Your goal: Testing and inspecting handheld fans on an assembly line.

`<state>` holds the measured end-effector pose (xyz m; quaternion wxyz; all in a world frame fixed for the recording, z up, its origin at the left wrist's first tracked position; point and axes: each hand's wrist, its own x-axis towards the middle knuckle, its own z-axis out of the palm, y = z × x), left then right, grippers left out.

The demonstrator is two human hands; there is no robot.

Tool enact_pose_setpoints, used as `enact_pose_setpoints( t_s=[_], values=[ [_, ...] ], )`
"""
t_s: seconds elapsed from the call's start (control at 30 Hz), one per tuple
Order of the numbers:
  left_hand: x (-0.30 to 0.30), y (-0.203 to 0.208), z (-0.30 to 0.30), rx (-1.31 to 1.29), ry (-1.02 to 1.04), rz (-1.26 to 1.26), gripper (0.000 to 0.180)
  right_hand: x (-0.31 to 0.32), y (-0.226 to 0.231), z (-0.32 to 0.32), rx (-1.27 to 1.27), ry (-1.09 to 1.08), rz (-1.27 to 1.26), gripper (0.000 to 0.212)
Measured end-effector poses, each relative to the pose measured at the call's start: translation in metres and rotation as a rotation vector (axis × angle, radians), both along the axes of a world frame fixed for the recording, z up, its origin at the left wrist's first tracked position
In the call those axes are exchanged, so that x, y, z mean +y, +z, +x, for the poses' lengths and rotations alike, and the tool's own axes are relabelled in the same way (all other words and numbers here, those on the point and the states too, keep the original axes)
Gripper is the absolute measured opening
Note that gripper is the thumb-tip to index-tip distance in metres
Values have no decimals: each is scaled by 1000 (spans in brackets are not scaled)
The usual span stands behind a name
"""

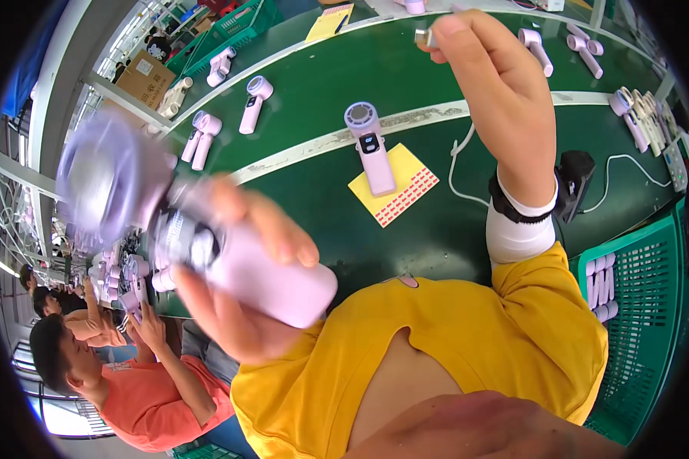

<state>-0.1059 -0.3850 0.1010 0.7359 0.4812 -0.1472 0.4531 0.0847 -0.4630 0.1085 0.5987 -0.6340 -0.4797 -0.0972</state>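
I have the left hand (241,333) wrapped around the handle of a lilac fan (283,287), thumb and fingers on opposite sides, lifted over the bench (429,252) on my left, its head tilted outward to the upper left; both are blurred, so I can't read the finer contacts. The right hand (505,84) is raised over the far side, thumb and forefinger pinched narrow on a small metal plug (422,37). A white cable (453,164) curves on the bench below, passing behind the forearm, so I cannot tell whether it joins the plug. Between the hands a second fan (379,168) lies partly on a yellow card (417,191), its head reaching over the pale strip (283,162) that crosses the green surface. The raised fan blocks my view of the bench's left end. By the right wrist sits a black box (574,183); whether they touch I can't tell. Another white lead (611,172) runs from near it toward a power strip (675,164), with a cluster of fans (641,122) just above. Lower right, a green basket (643,336) holds more lilac units (601,283). Across the far side I see scattered fans (256,103), a yellow sheet (329,23), a cardboard box (144,80) and a green crate (237,34). To my left, a co-worker in coral (153,390) sits close, handling another fan (135,283).
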Motion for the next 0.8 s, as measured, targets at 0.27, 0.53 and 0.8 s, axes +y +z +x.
enact_pose_setpoints(
  t_s=[0.27,0.53,0.8],
  values=[
    [10,0,-6,-5,-39,49,45,-2,3,-7,44,146,98,18],
    [36,0,32,488,-382,-86,56,0,-2,-15,141,650,-66,18],
    [42,3,32,409,-445,221,55,-7,1,-9,27,683,-137,21]
  ],
)
